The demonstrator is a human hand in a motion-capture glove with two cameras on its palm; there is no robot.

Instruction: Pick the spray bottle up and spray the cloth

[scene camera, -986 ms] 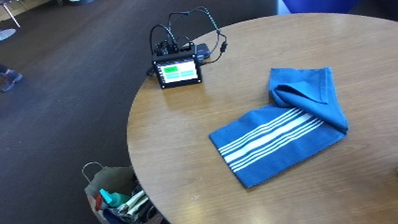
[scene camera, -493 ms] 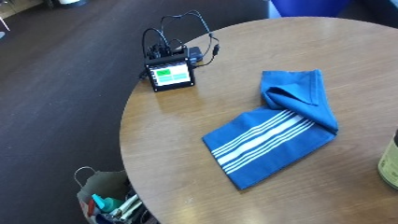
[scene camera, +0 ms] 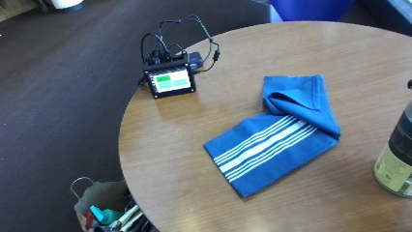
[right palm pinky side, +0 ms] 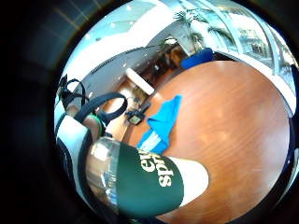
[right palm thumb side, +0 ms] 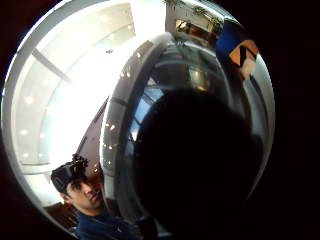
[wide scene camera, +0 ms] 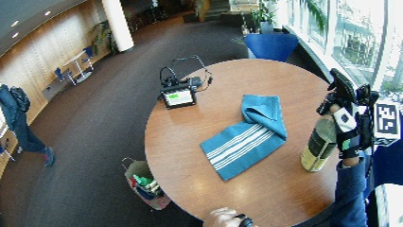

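Note:
The spray bottle [wide scene camera: 318,142], dark glass with a green and cream label, stands upright near the table's right edge. In the outside view only its lower body [scene camera: 396,154] shows. My gloved right hand [wide scene camera: 345,124] grips its upper part, just below the black spray head. The bottle [right palm pinky side: 140,182] fills much of the little finger side palm view, and its dark body [right palm thumb side: 195,160] blocks the thumb side view. The blue cloth [scene camera: 277,133] with white stripes lies partly folded in the middle of the table, to the left of the bottle, and also shows past the bottle as cloth [right palm pinky side: 161,123].
The table [scene camera: 193,145] is round and wooden. A small screen device [scene camera: 169,79] with black cables sits at its far left edge. A bag [scene camera: 106,208] of items stands on the floor by the near left rim. A bare hand [wide scene camera: 222,218] rests at the near edge.
The outside camera has shifted, which brought the bottle into view at the right edge. The cloth and the screen device lie where they were.

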